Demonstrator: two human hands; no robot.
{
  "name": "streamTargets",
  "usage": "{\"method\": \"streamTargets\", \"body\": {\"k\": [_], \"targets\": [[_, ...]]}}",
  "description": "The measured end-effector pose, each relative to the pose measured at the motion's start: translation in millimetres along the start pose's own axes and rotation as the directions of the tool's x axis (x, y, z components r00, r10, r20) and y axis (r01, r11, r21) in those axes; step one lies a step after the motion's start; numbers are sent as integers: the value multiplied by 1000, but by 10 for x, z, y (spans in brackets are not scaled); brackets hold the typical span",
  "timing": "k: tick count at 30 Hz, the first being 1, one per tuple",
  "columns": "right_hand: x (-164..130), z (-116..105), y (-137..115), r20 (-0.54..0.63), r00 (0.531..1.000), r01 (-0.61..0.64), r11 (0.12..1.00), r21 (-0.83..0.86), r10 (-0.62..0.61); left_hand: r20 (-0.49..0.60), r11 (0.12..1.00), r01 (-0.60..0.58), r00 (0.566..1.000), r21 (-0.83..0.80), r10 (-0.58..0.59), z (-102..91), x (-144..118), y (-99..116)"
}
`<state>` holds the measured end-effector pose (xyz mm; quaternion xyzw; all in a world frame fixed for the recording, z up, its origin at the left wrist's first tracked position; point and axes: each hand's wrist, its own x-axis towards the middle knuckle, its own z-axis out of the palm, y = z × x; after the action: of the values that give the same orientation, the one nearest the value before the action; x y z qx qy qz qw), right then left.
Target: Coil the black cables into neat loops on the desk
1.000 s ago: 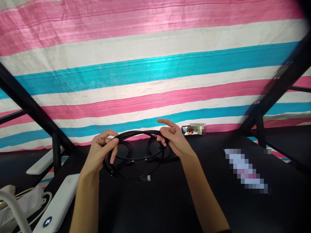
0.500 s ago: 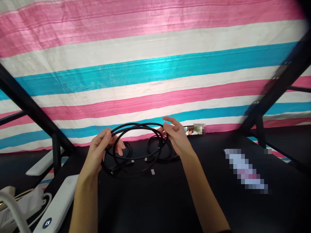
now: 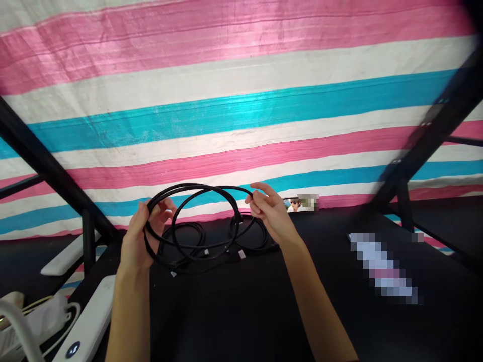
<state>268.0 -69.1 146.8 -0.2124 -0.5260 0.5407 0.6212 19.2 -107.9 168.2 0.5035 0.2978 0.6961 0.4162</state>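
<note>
My left hand (image 3: 143,236) grips a coil of black cable (image 3: 196,193) at its left side, holding the loops up above the black table (image 3: 241,311). On the right, the same cable runs between the fingertips of my right hand (image 3: 269,211). Two more coiled black cables (image 3: 252,236) lie on the table just beyond and under the held loops, with small light connector tips showing.
A striped pink, white and blue tarp (image 3: 234,115) hangs behind the table. A phone (image 3: 298,203) leans against it right of my right hand. White power strips (image 3: 88,317) and white cords lie at the lower left. Black frame bars (image 3: 49,166) slant at both sides.
The held coil has risen and widened into larger loops. My left hand moved left and up; my right hand shifted slightly up, pinching the strand.
</note>
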Motion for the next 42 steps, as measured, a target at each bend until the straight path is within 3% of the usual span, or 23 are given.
{"method": "streamTargets", "body": {"k": [5,8,12,16,19,25,29,32,36,39,42], "targets": [[34,-14,50,-46,998,30,995,-97,-35,14,994,-107,994,-12,108,57,-7,10],[37,-25,39,-42,998,41,987,-157,-48,6,996,-88,996,11,88,82,-19,-7],[-4,-6,0,74,997,-16,970,-241,35,-16,995,-4,1000,101,6,89,-37,-94],[-35,37,7,77,995,-31,942,-333,60,96,966,33,994,257,-59,124,-68,-149],[-38,58,28,70,997,-1,938,-346,27,143,949,34,986,314,-83,155,-84,-164],[-64,166,-7,128,983,178,851,-495,-131,78,961,94,990,259,-118,162,-83,-250],[-56,222,-1,116,977,215,824,-524,-181,115,954,103,983,283,-140,213,-83,-247],[-16,165,46,31,977,200,863,-464,-210,112,961,53,990,271,-86,214,-49,-226],[60,-25,33,-215,940,208,946,-251,-263,-57,982,44,998,183,-34,63,42,-185],[97,-233,-92,-404,885,215,972,-89,-233,-180,993,21,984,117,0,-117,104,-116],[89,-480,-267,-527,794,319,946,-62,-302,-291,996,2,957,90,25,-274,142,-42]]}}
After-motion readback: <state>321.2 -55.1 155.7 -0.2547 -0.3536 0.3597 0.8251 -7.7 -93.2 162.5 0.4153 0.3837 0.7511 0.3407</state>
